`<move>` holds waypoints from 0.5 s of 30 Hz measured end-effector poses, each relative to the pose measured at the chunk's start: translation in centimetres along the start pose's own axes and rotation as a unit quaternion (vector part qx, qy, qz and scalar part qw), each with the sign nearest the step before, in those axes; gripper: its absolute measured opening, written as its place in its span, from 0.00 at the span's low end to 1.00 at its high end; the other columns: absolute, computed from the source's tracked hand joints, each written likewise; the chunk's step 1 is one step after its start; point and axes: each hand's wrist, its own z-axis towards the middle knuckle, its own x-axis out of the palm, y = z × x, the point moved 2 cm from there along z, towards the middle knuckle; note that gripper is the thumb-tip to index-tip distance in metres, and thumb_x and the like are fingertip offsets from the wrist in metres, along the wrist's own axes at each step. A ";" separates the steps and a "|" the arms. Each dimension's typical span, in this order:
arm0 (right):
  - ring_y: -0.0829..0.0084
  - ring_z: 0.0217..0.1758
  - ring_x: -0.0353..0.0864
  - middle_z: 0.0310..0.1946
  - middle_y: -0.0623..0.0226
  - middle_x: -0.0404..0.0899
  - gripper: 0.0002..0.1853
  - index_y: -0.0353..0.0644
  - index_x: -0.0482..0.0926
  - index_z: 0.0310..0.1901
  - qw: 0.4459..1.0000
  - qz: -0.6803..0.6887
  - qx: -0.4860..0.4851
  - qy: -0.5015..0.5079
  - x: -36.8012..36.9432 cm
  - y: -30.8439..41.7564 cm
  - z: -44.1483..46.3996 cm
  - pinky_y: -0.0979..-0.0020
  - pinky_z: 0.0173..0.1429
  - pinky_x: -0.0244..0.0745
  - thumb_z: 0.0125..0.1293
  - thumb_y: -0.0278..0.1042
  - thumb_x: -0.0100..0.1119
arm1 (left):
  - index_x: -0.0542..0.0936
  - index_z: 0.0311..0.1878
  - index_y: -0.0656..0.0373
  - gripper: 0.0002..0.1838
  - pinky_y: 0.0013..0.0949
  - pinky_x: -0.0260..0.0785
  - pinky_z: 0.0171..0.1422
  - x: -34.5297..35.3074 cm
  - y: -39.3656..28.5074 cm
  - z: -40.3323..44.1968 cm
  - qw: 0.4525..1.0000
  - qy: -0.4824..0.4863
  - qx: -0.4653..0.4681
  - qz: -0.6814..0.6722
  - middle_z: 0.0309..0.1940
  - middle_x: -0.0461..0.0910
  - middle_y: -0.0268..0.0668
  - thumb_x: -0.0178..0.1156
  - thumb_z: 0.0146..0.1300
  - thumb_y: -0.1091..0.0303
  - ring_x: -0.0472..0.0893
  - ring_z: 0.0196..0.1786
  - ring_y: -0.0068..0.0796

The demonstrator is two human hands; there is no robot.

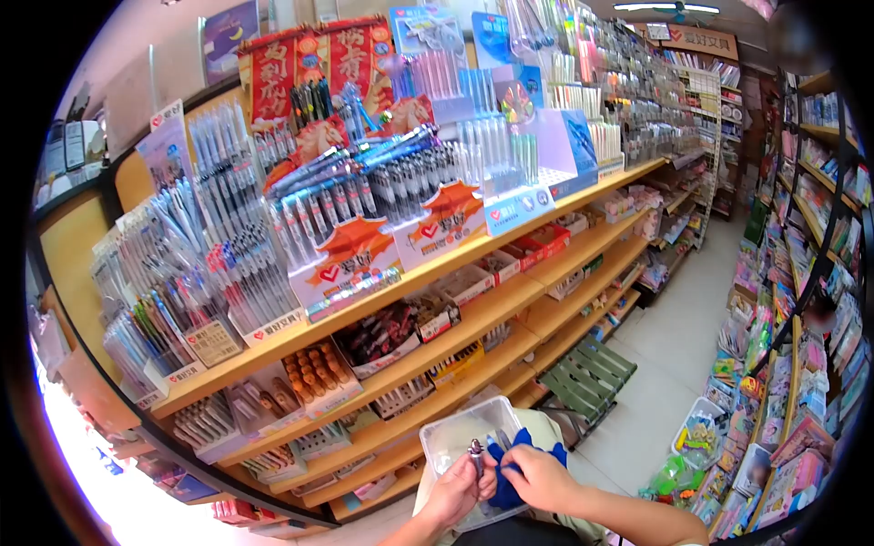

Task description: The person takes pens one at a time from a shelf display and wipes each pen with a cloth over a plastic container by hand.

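shop shelves (pixel 510 305) beyond; slim dark-grey pen (pixel 476 451) between pinched left fingers (pixel 485 482), blue cloth (pixel 503 494) at curled right fingers (pixel 521 462)

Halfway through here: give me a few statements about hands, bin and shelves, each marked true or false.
The left hand holds a pen. True.

The right hand is up among the pens on the top shelf. False: the right hand is low down, at the blue cloth.

The clear plastic bin stands on the top shelf. False: the clear plastic bin is below the top shelf, by the hands.

Red banners show above the pen displays. True.

The slatted piece beside the shelving is red. False: the slatted piece is green.
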 end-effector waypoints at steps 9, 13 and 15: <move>0.51 0.31 0.74 0.28 0.54 0.71 0.02 0.39 0.69 0.30 0.981 -0.123 -0.037 0.144 1.2 2.0 -1.7 0.56 0.34 0.69 0.55 0.26 0.48 | 0.69 0.56 0.59 0.18 0.23 0.64 0.37 6.9 -11.6 5.6 0.799 -0.063 0.171 0.574 0.27 0.68 0.30 0.48 0.61 0.78 0.69 0.31 0.19; 0.52 0.31 0.75 0.28 0.54 0.71 0.02 0.39 0.69 0.30 0.984 -0.108 -0.035 0.140 0.7 2.0 -1.8 0.56 0.33 0.69 0.56 0.27 0.46 | 0.73 0.53 0.58 0.21 0.30 0.67 0.36 12.3 -20.6 10.1 0.594 -0.028 0.361 0.718 0.26 0.73 0.40 0.52 0.55 0.83 0.73 0.29 0.32; 0.52 0.31 0.75 0.28 0.55 0.71 0.03 0.39 0.69 0.30 0.987 -0.092 -0.036 0.130 0.2 2.0 -1.8 0.55 0.33 0.68 0.56 0.27 0.46 | 0.74 0.50 0.58 0.20 0.36 0.70 0.37 13.0 -25.2 13.0 0.446 -0.051 0.461 0.765 0.32 0.78 0.45 0.52 0.52 0.83 0.79 0.33 0.38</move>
